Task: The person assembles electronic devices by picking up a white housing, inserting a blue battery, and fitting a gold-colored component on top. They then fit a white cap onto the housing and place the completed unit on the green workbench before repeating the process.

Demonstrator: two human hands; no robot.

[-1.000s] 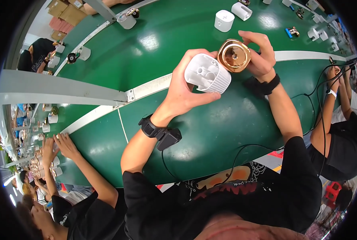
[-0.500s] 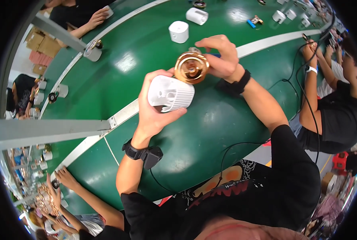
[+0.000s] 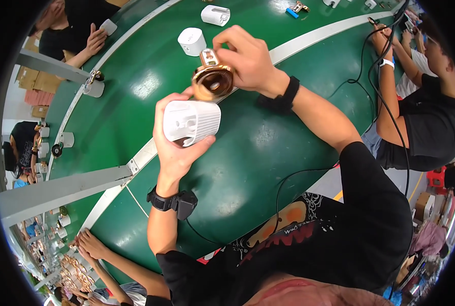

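Head view: white housing (image 3: 205, 121) was clasped by left hand (image 3: 174, 157) while gold part (image 3: 212, 81), pinched by right hand (image 3: 249, 62), risked being scratched if bumped against it.

The ribbed housing (image 3: 205, 122) in my grip presents as matt white plastic, ridged along its side. The round fitting (image 3: 212, 82) I hold shows polished, reflective gold-toned metal. My worktop (image 3: 258, 148) is smooth, glossy green; my T-shirt (image 3: 375, 209), matt black cloth.

assembly workshop | long green workbench (image 3: 258, 148) | several co-workers (image 3: 426, 127) | stacked cartons (image 3: 44, 81)
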